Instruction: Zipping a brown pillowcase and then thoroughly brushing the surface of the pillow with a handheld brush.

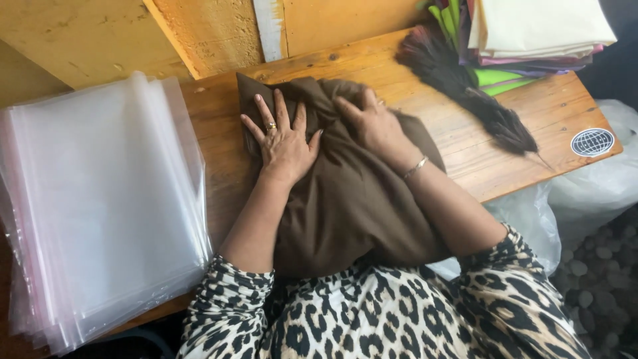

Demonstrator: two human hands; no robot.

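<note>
cloth (352, 199) on table (531, 126), bags (100, 199) left

To my left a stack of clear plastic bags (100, 199) lies on the tabletop (531, 126). Near its right corner sits a round sticker (591, 141), white with a dark globe grid.

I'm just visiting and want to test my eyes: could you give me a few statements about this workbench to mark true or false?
1. Both hands press flat on a brown fabric bundle. True: left hand, right hand.
2. A stack of clear plastic bags lies to the person's right. False: it lies to the left.
3. The dark feathery brush lies in the right hand. False: it lies apart on the wooden table.
4. Folded cloths are piled at the far right corner. True.
</note>
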